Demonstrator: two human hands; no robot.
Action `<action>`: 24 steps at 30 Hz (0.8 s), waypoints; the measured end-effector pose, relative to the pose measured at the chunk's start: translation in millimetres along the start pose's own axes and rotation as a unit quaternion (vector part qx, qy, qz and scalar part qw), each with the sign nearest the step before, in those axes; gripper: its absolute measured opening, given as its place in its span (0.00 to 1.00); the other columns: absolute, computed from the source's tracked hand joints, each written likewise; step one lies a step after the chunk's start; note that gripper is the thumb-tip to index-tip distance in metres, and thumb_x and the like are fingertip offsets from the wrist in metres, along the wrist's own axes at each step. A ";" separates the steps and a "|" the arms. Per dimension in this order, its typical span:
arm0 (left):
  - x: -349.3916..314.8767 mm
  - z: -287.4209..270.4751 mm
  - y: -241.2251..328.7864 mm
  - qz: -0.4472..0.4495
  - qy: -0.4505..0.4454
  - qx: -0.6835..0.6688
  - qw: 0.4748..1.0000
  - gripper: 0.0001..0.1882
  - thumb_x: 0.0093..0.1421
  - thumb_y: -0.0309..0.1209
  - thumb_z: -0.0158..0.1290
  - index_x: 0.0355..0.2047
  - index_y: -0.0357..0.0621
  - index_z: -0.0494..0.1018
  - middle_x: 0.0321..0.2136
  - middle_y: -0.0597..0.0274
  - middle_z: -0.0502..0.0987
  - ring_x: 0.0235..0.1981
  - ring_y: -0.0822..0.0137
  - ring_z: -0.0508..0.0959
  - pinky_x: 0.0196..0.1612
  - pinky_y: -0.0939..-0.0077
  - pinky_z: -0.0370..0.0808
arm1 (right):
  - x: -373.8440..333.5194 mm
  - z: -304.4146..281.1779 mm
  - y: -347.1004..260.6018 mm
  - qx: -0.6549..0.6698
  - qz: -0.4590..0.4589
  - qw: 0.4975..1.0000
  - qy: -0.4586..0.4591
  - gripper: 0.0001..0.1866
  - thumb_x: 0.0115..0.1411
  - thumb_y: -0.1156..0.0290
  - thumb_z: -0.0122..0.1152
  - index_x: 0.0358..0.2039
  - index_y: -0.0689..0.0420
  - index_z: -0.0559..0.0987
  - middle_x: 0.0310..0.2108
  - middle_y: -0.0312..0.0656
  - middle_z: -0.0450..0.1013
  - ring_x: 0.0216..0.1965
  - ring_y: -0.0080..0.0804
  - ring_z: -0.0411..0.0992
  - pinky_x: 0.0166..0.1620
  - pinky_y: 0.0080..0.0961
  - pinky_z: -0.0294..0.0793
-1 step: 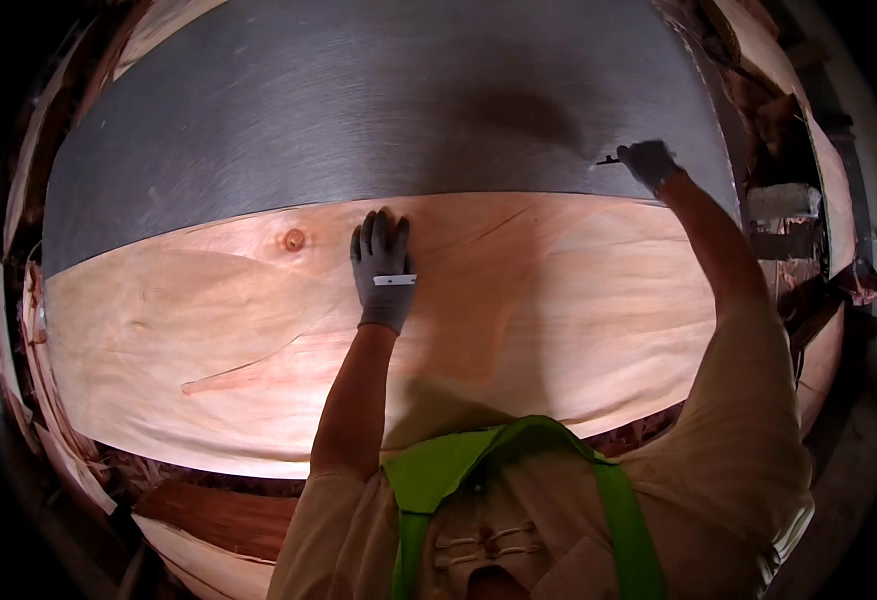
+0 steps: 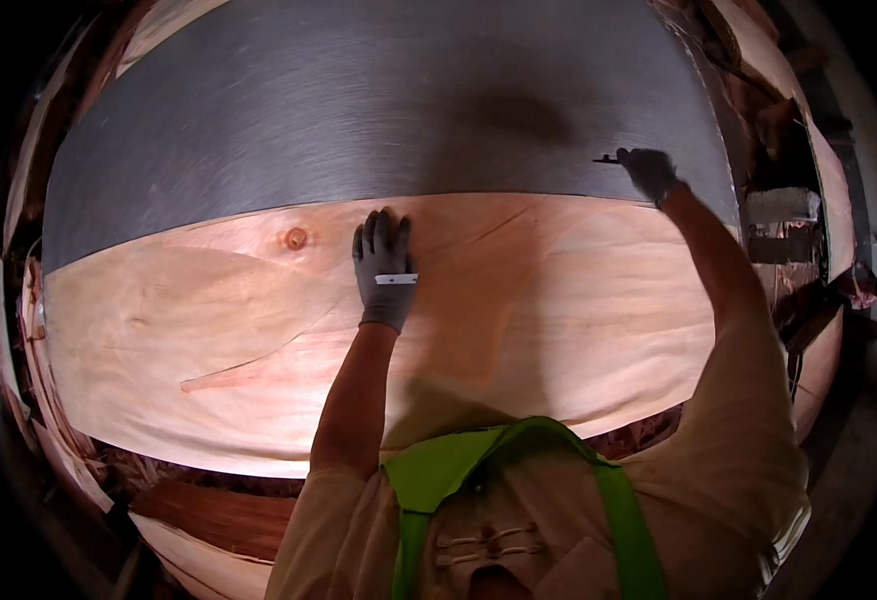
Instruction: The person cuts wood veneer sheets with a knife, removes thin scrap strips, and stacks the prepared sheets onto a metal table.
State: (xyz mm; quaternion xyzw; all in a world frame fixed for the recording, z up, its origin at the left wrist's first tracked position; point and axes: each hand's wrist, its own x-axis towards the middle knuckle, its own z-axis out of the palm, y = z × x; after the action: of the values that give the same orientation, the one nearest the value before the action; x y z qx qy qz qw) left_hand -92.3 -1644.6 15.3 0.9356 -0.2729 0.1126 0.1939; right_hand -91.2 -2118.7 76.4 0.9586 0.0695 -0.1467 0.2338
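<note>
My left hand (image 2: 387, 265), in a grey glove with a white strip across its back, lies flat on a pale wood veneer sheet (image 2: 209, 320). Its fingers are stretched out and point at the sheet's far edge. Beyond that edge is a smooth dark grey metal-looking surface (image 2: 289, 120). Over its right part, my gloved right hand (image 2: 649, 174) is closed on a thin dark blade-like tool (image 2: 607, 160) that sticks out to the left. The rest of the tool is hidden in the fist. A round brown knot (image 2: 296, 238) shows in the veneer left of my left hand.
Broken veneer scraps (image 2: 774, 125) and a light block (image 2: 784, 205) lie along the right side. More torn veneer edges (image 2: 34, 340) line the left. A reddish-brown piece of wood (image 2: 219, 518) sits below the sheet's near edge. Cracks run through the veneer.
My right hand and the tool have shifted very slightly to the left. My left hand and the veneer sheet stay in place.
</note>
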 end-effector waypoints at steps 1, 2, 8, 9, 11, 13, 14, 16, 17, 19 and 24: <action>-4.0 -4.2 -3.4 -0.008 0.004 0.000 1.000 0.26 0.48 0.26 0.49 0.51 0.47 0.66 0.55 0.50 0.60 0.58 0.50 0.58 0.60 0.52 0.54 | -7.0 -2.3 -25.0 0.054 0.017 0.995 0.083 0.11 0.59 0.69 0.45 0.40 0.53 0.74 0.31 0.45 0.75 0.32 0.40 0.75 0.31 0.37 0.72; -7.0 -3.9 -3.9 -0.010 0.006 0.006 1.000 0.26 0.48 0.27 0.49 0.51 0.48 0.66 0.55 0.50 0.60 0.58 0.51 0.58 0.60 0.52 0.54 | -21.9 -1.7 -52.9 0.112 0.038 0.980 0.158 0.12 0.59 0.69 0.45 0.40 0.54 0.74 0.33 0.45 0.75 0.33 0.40 0.75 0.32 0.36 0.72; -9.9 6.4 -12.6 -0.011 0.037 0.045 0.998 0.24 0.50 0.28 0.47 0.50 0.49 0.66 0.54 0.52 0.62 0.57 0.52 0.59 0.60 0.52 0.54 | -99.2 -91.0 -256.2 0.239 -0.005 0.968 0.072 0.13 0.55 0.73 0.47 0.40 0.47 0.74 0.29 0.37 0.73 0.26 0.35 0.74 0.22 0.33 0.71; -4.9 2.4 -9.6 0.008 0.038 0.068 0.997 0.20 0.50 0.30 0.48 0.46 0.49 0.70 0.52 0.54 0.64 0.56 0.54 0.61 0.58 0.53 0.56 | -107.0 -92.6 -266.4 0.242 0.021 0.968 0.061 0.13 0.55 0.73 0.47 0.40 0.46 0.74 0.28 0.37 0.73 0.26 0.35 0.75 0.22 0.34 0.71; 8.0 -9.1 -6.1 0.007 -0.015 0.095 0.995 0.17 0.51 0.31 0.47 0.43 0.52 0.72 0.53 0.56 0.64 0.56 0.56 0.61 0.55 0.54 0.59 | -117.6 -86.4 -283.5 0.247 0.071 0.966 0.035 0.14 0.55 0.72 0.47 0.41 0.42 0.75 0.26 0.37 0.74 0.26 0.35 0.75 0.21 0.35 0.71; 21.7 -12.8 -7.3 0.021 -0.019 0.150 0.988 0.12 0.51 0.33 0.48 0.36 0.53 0.76 0.49 0.61 0.69 0.53 0.61 0.66 0.52 0.56 0.61 | -126.0 -90.2 -291.4 0.260 0.058 0.963 0.041 0.13 0.55 0.69 0.49 0.39 0.41 0.77 0.26 0.39 0.75 0.26 0.35 0.76 0.21 0.36 0.72; 26.8 -12.2 -8.1 0.023 -0.056 0.159 0.985 0.11 0.52 0.33 0.48 0.36 0.53 0.76 0.48 0.63 0.70 0.51 0.63 0.67 0.52 0.55 0.61 | -130.6 -92.1 -295.0 0.266 0.051 0.962 0.043 0.12 0.54 0.68 0.50 0.38 0.41 0.77 0.27 0.39 0.75 0.26 0.36 0.76 0.21 0.37 0.72; 31.2 -13.1 -10.0 0.023 -0.129 0.178 0.975 0.11 0.52 0.34 0.48 0.35 0.54 0.75 0.44 0.66 0.73 0.49 0.66 0.70 0.52 0.55 0.61 | -149.8 -97.0 -307.7 0.207 -0.015 0.977 -0.039 0.09 0.53 0.65 0.52 0.34 0.43 0.79 0.26 0.42 0.76 0.27 0.37 0.76 0.24 0.37 0.72; 27.9 -9.6 -10.1 0.033 -0.111 0.218 0.969 0.10 0.52 0.34 0.48 0.34 0.53 0.75 0.39 0.69 0.75 0.45 0.69 0.72 0.52 0.54 0.61 | -157.4 -99.3 -312.0 0.175 -0.047 0.980 -0.081 0.09 0.53 0.63 0.53 0.32 0.45 0.80 0.26 0.44 0.76 0.27 0.38 0.75 0.26 0.38 0.73; 22.9 -7.0 -18.0 0.028 -0.091 0.176 0.980 0.12 0.51 0.35 0.49 0.37 0.53 0.74 0.41 0.69 0.74 0.47 0.68 0.72 0.53 0.54 0.61 | -167.7 -102.6 -306.0 0.379 -0.158 0.909 -0.076 0.10 0.52 0.61 0.54 0.29 0.50 0.80 0.25 0.46 0.76 0.27 0.39 0.75 0.29 0.37 0.72; 20.3 -27.9 14.3 0.076 -0.059 0.142 0.985 0.16 0.51 0.36 0.51 0.42 0.52 0.72 0.47 0.67 0.72 0.51 0.66 0.69 0.57 0.52 0.58 | -134.7 -108.7 -276.6 0.827 0.061 0.558 -0.010 0.11 0.56 0.65 0.56 0.27 0.61 0.77 0.23 0.34 0.72 0.21 0.18 0.65 0.25 0.21 0.66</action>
State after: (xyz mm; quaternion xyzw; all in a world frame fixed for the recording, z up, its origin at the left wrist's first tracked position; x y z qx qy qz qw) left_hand -86.4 -1653.4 51.2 0.9352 -0.3352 0.1093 0.0341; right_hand -247.6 -1832.7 92.4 0.7314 -0.1431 -0.1351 -0.6530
